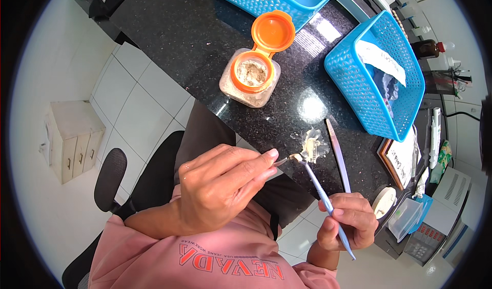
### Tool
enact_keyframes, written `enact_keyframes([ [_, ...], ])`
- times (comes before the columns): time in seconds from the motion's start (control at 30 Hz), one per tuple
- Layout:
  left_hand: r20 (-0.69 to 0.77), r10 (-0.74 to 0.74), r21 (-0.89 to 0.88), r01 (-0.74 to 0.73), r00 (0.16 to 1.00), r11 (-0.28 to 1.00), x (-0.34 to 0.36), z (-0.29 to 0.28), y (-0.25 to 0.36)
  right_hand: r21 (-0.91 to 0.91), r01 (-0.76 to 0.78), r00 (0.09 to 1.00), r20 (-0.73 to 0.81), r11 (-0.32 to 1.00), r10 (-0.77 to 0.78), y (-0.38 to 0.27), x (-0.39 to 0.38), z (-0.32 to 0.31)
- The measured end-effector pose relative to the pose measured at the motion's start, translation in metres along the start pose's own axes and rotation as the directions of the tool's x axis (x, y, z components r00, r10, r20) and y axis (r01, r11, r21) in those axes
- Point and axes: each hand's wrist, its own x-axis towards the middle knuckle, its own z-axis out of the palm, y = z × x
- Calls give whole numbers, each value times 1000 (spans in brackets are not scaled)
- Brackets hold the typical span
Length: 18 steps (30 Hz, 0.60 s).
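Observation:
My left hand (pixel 220 186) is closed in a pinch on a thin, greyish metal-looking stem (pixel 280 162). A small cream-coloured piece (pixel 295 157) sits at its far end; I cannot make out its kind. My right hand (pixel 351 222) grips a slim light-blue handled tool (pixel 319 186) like a pen, its pale tip at or very near the cream piece. Just beyond, a cream-coloured paste smear (pixel 311 146) marks the dark counter. To its right lies a flat, purplish spatula-like tool (pixel 336 150), its near end partly behind my right fingers.
On the black speckled counter (pixel 169 58) stands a clear square jar (pixel 249 102) of pale powder, its orange lid (pixel 273 31) flipped back. Blue perforated baskets (pixel 353 78) stand at the back and right. A notebook (pixel 397 158) and round cream lid (pixel 384 203) lie at right.

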Motion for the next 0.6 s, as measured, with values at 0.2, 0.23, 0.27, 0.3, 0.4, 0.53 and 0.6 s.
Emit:
enact_keyframes([
  [0.2,-3,3,10,-3,1000,1000,0,0,0,-7,4,1000,2,1000,-4,1,0,-1],
  [0.23,-5,1,10,-1,1000,1000,0,0,0,-3,12,1000,14,1000,-12,1,0,-1],
  [0.27,-6,1,10,-1,1000,1000,0,0,0,-3,12,1000,14,1000,-12,1,-1,-2],
  [0.3,7,-3,-4,3,1000,1000,1,-1,0,6,13,1000,1,1000,-13,1,-2,-2],
  [0.4,66,-119,-181,129,991,975,1,-4,1,26,45,998,-44,999,-43,3,-5,-3],
  [0.53,467,-489,-582,672,737,458,4,-10,9,-95,12,988,-152,995,-27,1,-3,1],
  [0.6,504,-495,-594,700,708,396,2,-8,9,-147,2,992,-124,989,-20,3,0,2],
])
